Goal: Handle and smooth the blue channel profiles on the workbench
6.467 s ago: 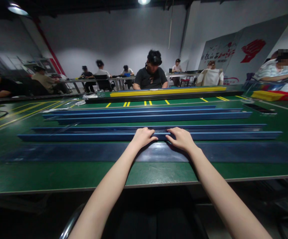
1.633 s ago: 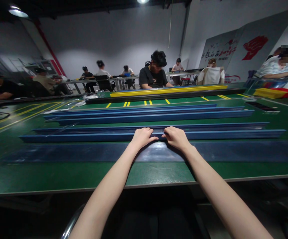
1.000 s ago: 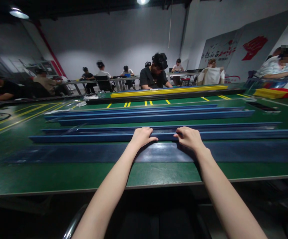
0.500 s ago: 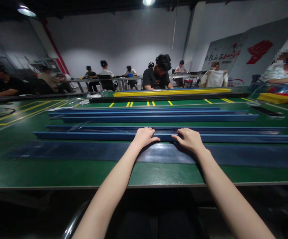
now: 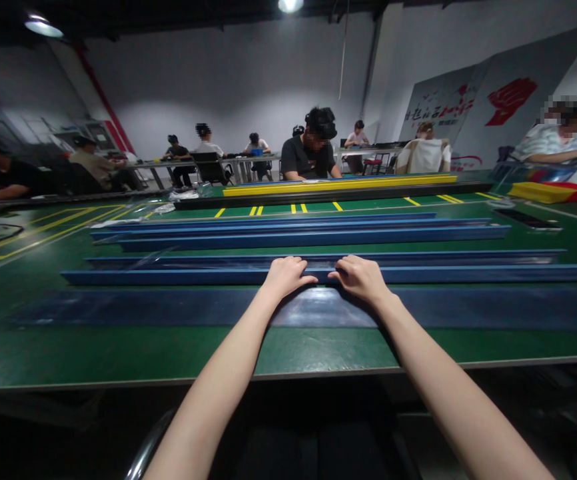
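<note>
A long blue plastic channel (image 5: 443,274) with two upright walls lies across the green table in front of me. My left hand (image 5: 286,273) is closed over its near wall, thumb on the front face and fingers behind. A short gap to the right, my right hand (image 5: 361,275) grips the same wall with thumb and curled fingers; its fingertips are partly hidden. Nearer to me, under my wrists, a flat, glossy dark blue strip (image 5: 168,308) lies parallel to the channel. Thin clear film (image 5: 151,258) shows on the channel's left part.
Behind lie more blue channels (image 5: 318,235), then a black bar (image 5: 333,195) and a yellow bar (image 5: 338,185). A phone (image 5: 528,219) rests at right, near yellow and red trays (image 5: 543,192). A co-worker (image 5: 308,157) sits opposite; several other people are at tables behind.
My right hand has slid left along the wall, narrowing the gap to my left hand. My left hand keeps its place on the wall. The view has shifted slightly.
</note>
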The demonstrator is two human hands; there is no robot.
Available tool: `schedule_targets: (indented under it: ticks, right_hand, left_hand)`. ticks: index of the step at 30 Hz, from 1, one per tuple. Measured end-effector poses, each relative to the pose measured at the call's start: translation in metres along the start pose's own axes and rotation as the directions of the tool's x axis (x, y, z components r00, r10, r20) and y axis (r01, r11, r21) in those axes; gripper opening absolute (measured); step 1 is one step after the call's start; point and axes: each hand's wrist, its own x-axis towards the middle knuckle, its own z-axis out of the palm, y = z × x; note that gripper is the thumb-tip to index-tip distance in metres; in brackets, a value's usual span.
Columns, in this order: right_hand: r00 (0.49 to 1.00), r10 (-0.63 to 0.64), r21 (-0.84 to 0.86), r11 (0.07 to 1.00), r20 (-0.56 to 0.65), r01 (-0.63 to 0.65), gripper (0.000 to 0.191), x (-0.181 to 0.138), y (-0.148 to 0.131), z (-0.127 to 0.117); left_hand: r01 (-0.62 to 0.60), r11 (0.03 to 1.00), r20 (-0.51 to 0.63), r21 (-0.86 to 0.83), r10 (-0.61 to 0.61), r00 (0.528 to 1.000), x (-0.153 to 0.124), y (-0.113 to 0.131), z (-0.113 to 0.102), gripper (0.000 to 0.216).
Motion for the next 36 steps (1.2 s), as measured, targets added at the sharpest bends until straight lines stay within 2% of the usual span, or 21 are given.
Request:
schedule_targets:
  ticks: [7,20,25,30,36]
  right_hand:
    - [0.999,0.029,-0.022,0.999,0.017,-0.029,0.029,0.0,0.002,-0.005]
    - [0.977,0.208,-0.017,0.978,-0.04,-0.209,0.032,-0.017,0.027,-0.01]
    - [0.986,0.158,-0.04,0.986,-0.059,-0.161,0.031,-0.018,0.026,-0.008]
    - [0.991,0.098,0.009,0.995,-0.093,-0.097,0.027,-0.015,0.022,-0.005]
    - [0.998,0.024,-0.018,1.0,-0.063,-0.025,0.031,-0.008,0.008,0.0]
  left_hand:
    - [-0.015,1.0,-0.037,-0.009,0.015,0.999,-0.001,-0.001,-0.003,0.04]
    - [-0.04,0.999,-0.04,0.037,0.041,0.998,-0.001,0.0,-0.001,0.036]
    - [-0.03,0.999,-0.035,0.034,0.031,0.999,0.0,0.0,0.001,0.036]
    - [-0.03,0.999,-0.037,0.038,0.031,0.999,0.0,0.001,0.001,0.037]
    - [-0.024,0.999,-0.033,0.035,0.025,0.999,0.0,0.002,0.0,0.036]
